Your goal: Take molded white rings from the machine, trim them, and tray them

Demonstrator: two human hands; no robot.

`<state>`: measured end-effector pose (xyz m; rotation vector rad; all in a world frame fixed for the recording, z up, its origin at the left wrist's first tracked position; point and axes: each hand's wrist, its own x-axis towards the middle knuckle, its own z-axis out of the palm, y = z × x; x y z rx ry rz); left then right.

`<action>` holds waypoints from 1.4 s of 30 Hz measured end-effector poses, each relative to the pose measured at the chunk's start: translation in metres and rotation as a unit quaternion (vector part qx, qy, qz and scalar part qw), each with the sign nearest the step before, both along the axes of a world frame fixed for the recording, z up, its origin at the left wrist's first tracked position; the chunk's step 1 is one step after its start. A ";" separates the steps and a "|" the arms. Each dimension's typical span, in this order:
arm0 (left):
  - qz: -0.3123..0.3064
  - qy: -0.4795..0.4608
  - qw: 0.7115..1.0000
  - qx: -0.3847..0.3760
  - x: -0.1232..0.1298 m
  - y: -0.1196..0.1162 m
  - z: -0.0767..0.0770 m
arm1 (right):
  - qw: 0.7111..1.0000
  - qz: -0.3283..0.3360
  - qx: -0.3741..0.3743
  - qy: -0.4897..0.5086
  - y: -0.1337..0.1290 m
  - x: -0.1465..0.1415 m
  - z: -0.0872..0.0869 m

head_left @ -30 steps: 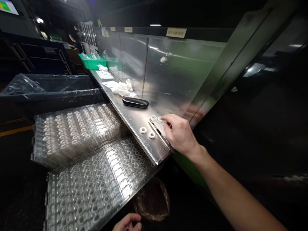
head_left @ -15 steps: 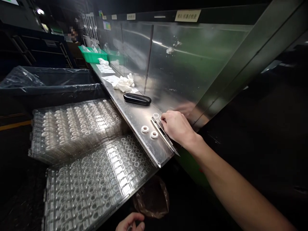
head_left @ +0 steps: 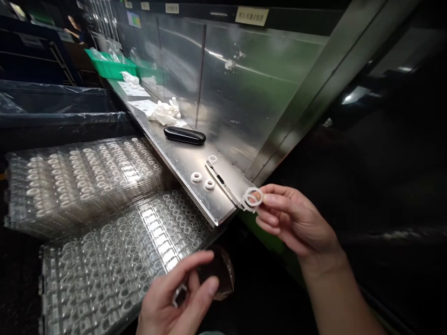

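My right hand (head_left: pixel 296 216) pinches a white plastic ring (head_left: pixel 254 197) between thumb and fingertips, beyond the near end of the metal shelf (head_left: pixel 185 156). The ring looks doubled, with short prongs below. My left hand (head_left: pixel 174 293) is raised at the bottom, thumb and forefinger apart. A small shiny piece (head_left: pixel 179 295) shows within its curled other fingers; its kind is unclear. On the shelf lie two thick white rings (head_left: pixel 196 177), a thin translucent ring (head_left: pixel 212 159) and a slim utility knife (head_left: pixel 221 182), its blade end toward the near corner.
Stacked clear plastic trays with round pockets (head_left: pixel 115 260) stand left of the shelf; another stack (head_left: pixel 84 174) holds white rings. A black case (head_left: pixel 184 135), white gloves (head_left: pixel 164 113) and a green basket (head_left: pixel 111 69) sit farther along. A brown bag (head_left: pixel 225 279) hangs open below. Far back is a person.
My right hand has lifted off the shelf with a white ring and come nearer. My left hand has risen farther into view. The whole view has shifted.
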<state>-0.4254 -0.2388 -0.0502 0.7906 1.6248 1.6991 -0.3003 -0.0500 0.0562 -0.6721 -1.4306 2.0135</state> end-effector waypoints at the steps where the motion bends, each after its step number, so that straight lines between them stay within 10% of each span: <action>1: -0.006 0.036 0.998 0.048 -0.004 0.009 0.017 | 0.999 0.013 -0.039 0.021 -0.010 0.006 -0.003; 7: -0.117 0.064 0.982 0.135 -0.010 0.052 0.060 | 0.991 0.060 -0.098 0.069 -0.045 0.025 -0.014; 28: -0.141 -0.081 0.979 0.126 0.010 0.042 0.033 | 0.998 -0.049 0.033 -0.011 -0.072 0.039 -0.019; 42: -0.158 -0.393 0.898 0.120 0.024 0.044 0.042 | 0.964 -0.042 -0.235 0.122 -0.077 0.023 -0.044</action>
